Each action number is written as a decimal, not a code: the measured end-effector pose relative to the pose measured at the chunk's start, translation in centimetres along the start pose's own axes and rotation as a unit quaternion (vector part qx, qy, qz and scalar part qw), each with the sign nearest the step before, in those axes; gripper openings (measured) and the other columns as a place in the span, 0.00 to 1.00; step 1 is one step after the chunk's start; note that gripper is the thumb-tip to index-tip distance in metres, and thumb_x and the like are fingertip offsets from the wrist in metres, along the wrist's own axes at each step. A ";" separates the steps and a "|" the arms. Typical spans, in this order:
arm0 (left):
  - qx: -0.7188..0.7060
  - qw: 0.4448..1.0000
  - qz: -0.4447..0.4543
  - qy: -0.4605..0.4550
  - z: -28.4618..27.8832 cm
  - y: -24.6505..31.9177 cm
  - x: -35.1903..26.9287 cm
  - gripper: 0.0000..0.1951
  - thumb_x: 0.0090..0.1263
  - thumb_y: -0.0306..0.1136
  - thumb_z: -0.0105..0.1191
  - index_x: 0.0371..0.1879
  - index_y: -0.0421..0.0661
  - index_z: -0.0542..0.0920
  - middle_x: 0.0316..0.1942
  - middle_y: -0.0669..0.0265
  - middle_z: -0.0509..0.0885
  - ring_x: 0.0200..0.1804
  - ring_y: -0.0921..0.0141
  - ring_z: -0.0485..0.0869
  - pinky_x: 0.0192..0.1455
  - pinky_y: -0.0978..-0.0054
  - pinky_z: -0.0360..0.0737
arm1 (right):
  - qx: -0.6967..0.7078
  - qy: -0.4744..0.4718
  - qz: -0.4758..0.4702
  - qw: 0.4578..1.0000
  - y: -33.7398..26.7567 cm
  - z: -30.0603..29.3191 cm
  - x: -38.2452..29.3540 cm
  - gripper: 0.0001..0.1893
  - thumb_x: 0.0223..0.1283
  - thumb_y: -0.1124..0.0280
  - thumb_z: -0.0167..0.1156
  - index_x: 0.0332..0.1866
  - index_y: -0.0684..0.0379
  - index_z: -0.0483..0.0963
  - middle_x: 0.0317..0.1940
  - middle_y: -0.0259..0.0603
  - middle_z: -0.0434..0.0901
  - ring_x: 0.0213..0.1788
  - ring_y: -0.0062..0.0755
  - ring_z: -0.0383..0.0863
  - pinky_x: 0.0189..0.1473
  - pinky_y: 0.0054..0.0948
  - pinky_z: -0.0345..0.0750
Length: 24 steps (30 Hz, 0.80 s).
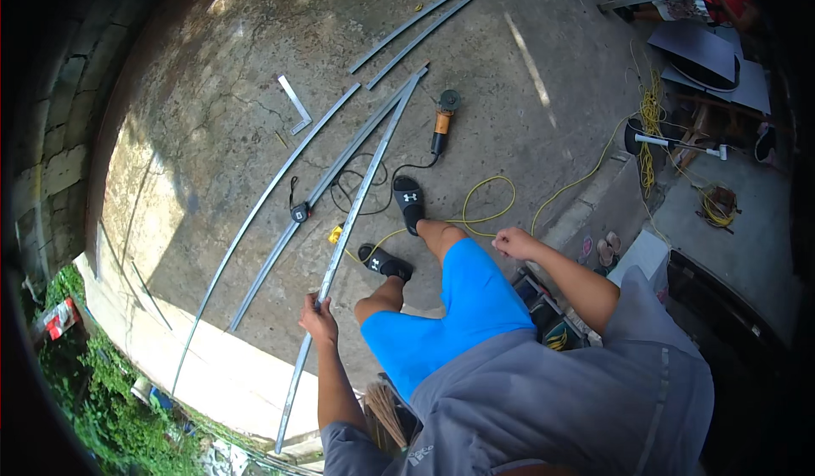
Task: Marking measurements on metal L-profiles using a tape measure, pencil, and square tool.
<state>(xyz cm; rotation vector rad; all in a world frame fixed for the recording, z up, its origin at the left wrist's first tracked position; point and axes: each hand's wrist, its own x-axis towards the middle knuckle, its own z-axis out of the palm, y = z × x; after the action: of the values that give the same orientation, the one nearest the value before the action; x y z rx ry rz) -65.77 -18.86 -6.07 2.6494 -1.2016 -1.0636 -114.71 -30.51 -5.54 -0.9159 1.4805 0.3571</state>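
My left hand (319, 320) grips a long galvanized metal channel (360, 205) near its lower end; the far end rests by the tips of other channels on the concrete floor. My right hand (514, 245) hangs beside my right knee, fingers curled; whether something small is pinched in it I cannot tell. Left of the held piece lie a nested-looking channel (274, 256) and a thinner metal strip (245, 228). A black tape measure (300, 212) sits on that channel. Beyond my feet an orange angle grinder (442, 123) lies with its disc pointing away.
A metal try square (294, 107) lies at the left. Two more metal strips (439, 24) stretch across the far floor. A yellow extension cord (490, 209) loops near my feet and a yellow socket (335, 234). A broom (385, 412) and a toolbox (547, 314) are close. Another person (726, 2) is at far right.
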 end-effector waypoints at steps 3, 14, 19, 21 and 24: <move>0.008 1.000 0.014 0.005 3.2 -1.2 4.4 0.11 0.64 0.34 0.62 0.44 0.50 0.79 0.35 0.62 0.84 0.45 0.59 0.80 0.54 0.57 0.64 | 0.068 0.123 0.007 0.990 2.4 0.9 8.8 0.16 0.68 0.61 0.58 0.29 0.63 0.75 0.23 0.36 0.80 0.25 0.23 0.77 0.28 0.28 0.74; 0.000 0.992 0.119 0.044 13.7 -2.3 20.0 0.11 0.65 0.33 0.61 0.43 0.45 0.79 0.36 0.58 0.82 0.42 0.58 0.78 0.54 0.62 0.65 | 0.030 0.247 -0.028 0.968 4.7 1.0 34.9 0.19 0.62 0.55 0.64 0.40 0.65 0.77 0.31 0.44 0.83 0.36 0.36 0.83 0.42 0.34 0.79; -0.001 0.970 0.225 0.094 13.1 -1.2 27.7 0.09 0.65 0.23 0.60 0.42 0.37 0.76 0.29 0.54 0.82 0.30 0.66 0.77 0.36 0.69 0.74 | -0.009 0.372 -0.028 0.928 5.7 -0.8 43.6 0.28 0.56 0.50 0.68 0.48 0.66 0.74 0.39 0.50 0.83 0.43 0.47 0.84 0.48 0.40 0.79; -0.012 0.980 0.182 0.083 12.6 -0.8 30.0 0.11 0.65 0.29 0.60 0.44 0.43 0.78 0.36 0.56 0.82 0.41 0.57 0.78 0.52 0.64 0.67 | -0.040 0.448 -0.005 0.893 5.4 -1.0 46.4 0.35 0.52 0.47 0.70 0.53 0.68 0.69 0.46 0.56 0.81 0.46 0.52 0.83 0.50 0.43 0.78; -0.015 0.977 0.196 0.078 12.3 -0.5 32.1 0.09 0.64 0.26 0.61 0.41 0.39 0.78 0.34 0.54 0.83 0.38 0.56 0.81 0.44 0.63 0.75 | -0.022 0.423 0.063 0.904 3.6 -1.3 48.1 0.41 0.48 0.41 0.70 0.54 0.69 0.67 0.49 0.59 0.79 0.51 0.55 0.81 0.53 0.44 0.77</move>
<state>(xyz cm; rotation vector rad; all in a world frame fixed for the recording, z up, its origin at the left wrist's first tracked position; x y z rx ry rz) -57.99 -37.48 -33.98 2.2823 -1.5663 -0.7842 -112.62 -44.56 -51.63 -1.0764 2.3428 0.0689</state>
